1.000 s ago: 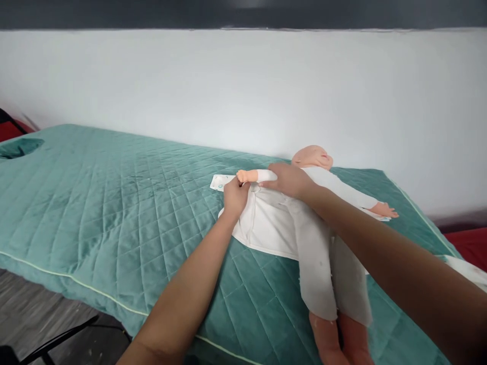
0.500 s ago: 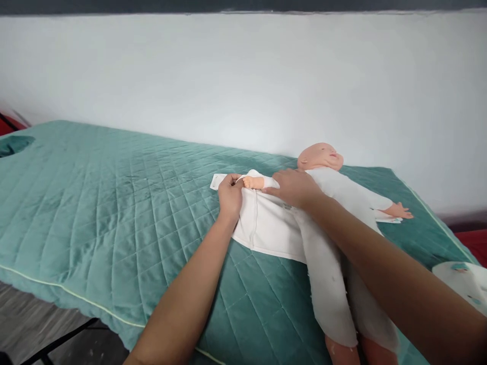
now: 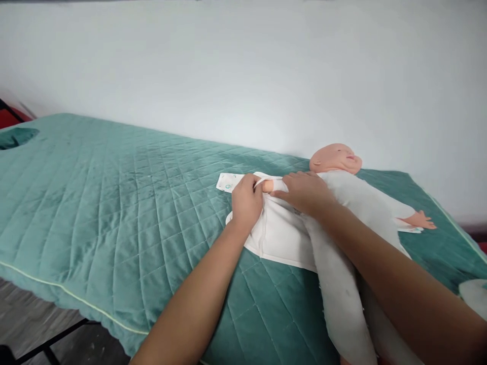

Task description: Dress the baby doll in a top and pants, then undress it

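Note:
A baby doll [image 3: 352, 203] with a white cloth body lies on its back, its head toward the wall. Under it is spread a white baby garment [image 3: 283, 235], with a patterned sleeve reaching out to the left. My left hand [image 3: 247, 200] is closed on the garment around the sleeve opening, beside the doll's small hand, which is mostly hidden. With my right hand [image 3: 306, 190] I grip the doll's arm [image 3: 280, 185] near its wrist. The doll's other arm stretches out to the right over more of the garment.
A green quilted cover [image 3: 133, 203] lies over the bed, with a hole [image 3: 17, 138] at the far left. Behind it stands a white wall [image 3: 190, 76]. Part of a white item [image 3: 474, 296] shows at the right edge. A black metal leg [image 3: 49, 344] is below the bed.
My left hand has moved over the doll's hand and the garment's edge, covering the doll's fingers. My right hand still holds the doll's arm. The view has shifted slightly left and down.

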Demonstrator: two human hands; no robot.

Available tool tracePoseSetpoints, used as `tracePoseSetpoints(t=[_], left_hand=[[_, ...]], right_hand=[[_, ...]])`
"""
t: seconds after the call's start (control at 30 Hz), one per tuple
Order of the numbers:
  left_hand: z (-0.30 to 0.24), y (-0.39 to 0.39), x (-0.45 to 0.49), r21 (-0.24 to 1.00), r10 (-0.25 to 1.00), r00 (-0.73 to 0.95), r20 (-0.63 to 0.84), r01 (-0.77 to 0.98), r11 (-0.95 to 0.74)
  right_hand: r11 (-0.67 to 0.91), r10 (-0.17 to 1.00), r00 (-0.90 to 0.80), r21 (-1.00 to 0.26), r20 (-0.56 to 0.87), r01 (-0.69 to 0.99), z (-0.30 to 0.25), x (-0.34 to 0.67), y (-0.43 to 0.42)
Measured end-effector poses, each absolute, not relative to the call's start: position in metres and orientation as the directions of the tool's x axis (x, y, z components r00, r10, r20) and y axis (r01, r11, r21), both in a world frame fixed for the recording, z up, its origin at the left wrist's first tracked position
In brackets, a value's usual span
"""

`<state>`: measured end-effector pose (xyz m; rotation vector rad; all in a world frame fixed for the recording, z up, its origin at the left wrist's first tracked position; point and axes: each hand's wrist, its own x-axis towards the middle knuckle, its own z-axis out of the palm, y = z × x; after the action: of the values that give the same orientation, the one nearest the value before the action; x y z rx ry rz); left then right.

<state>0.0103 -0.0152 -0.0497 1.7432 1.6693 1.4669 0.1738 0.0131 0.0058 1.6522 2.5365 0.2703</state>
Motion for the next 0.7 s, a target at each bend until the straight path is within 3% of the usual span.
tracePoseSetpoints(t=[0.17, 0.4, 0.53, 0.7], left_hand=[[-0.048, -0.018, 0.009, 0.619, 0.88, -0.036, 0.474, 0.724, -0.304], [-0.043, -0.022, 0.014, 0.521, 0.901, 0.107, 0.42, 0.785, -0.336], [-0.045, -0.022, 0.021, 0.576, 0.881, 0.228, 0.415, 0.683, -0.449], [-0.045, -0.018, 0.025, 0.718, 0.887, 0.191, 0.42, 0.527, -0.454]], right_hand=[[0.398, 0.909, -0.415, 0.237, 0.025, 0.886, 0.004, 0.173, 0.013], [0.41, 0.904, -0.427, 0.224, 0.031, 0.884, 0.001, 0.171, 0.015], [0.423, 0.896, -0.443, 0.261, 0.02, 0.868, -0.003, 0.169, 0.016], [0.405, 0.9, -0.43, 0.228, 0.069, 0.885, -0.005, 0.167, 0.015]])
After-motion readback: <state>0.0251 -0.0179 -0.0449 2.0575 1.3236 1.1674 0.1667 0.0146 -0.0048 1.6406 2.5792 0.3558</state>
